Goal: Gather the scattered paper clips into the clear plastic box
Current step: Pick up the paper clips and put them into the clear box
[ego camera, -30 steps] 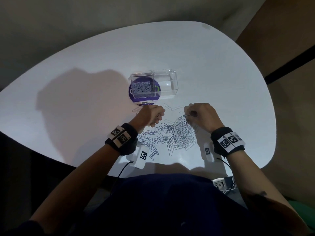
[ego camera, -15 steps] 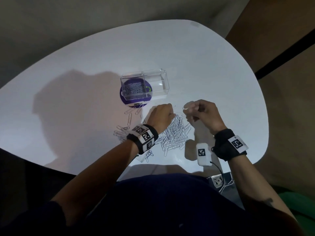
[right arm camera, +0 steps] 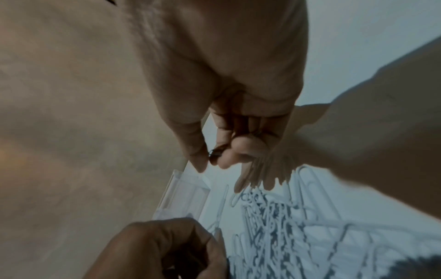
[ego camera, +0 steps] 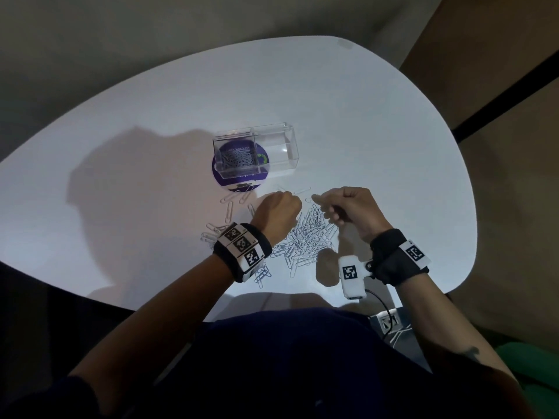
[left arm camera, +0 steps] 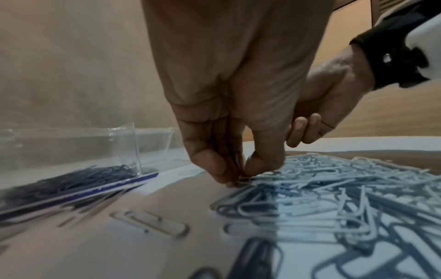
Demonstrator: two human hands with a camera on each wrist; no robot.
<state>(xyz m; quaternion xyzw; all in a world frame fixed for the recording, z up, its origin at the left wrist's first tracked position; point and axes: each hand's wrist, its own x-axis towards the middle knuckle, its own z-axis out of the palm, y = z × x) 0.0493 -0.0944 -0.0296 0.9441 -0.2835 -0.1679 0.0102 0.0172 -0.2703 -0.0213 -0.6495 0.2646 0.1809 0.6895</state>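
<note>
The clear plastic box (ego camera: 276,152) stands on the white table, and its left compartment holds several paper clips (ego camera: 239,157). A pile of paper clips (ego camera: 308,240) lies nearer me. My left hand (ego camera: 279,207) is down at the pile's far left edge. In the left wrist view its thumb and fingers (left arm camera: 235,177) pinch clips there. My right hand (ego camera: 320,202) hovers above the pile's far right side. Its thumb and fingers (right arm camera: 212,158) pinch a few clips. The box (left arm camera: 71,151) sits just left of my left hand.
A purple round disc (ego camera: 217,176) lies under the box. Loose clips (ego camera: 230,211) are scattered left of the pile, and two more (ego camera: 302,190) lie beyond my hands. The table edge (ego camera: 181,300) runs close to my body. A cable (ego camera: 381,300) hangs from my right wrist.
My left hand has moved right, from the loose clips to the pile's far edge. My right hand has lifted off the pile with clips pinched in it.
</note>
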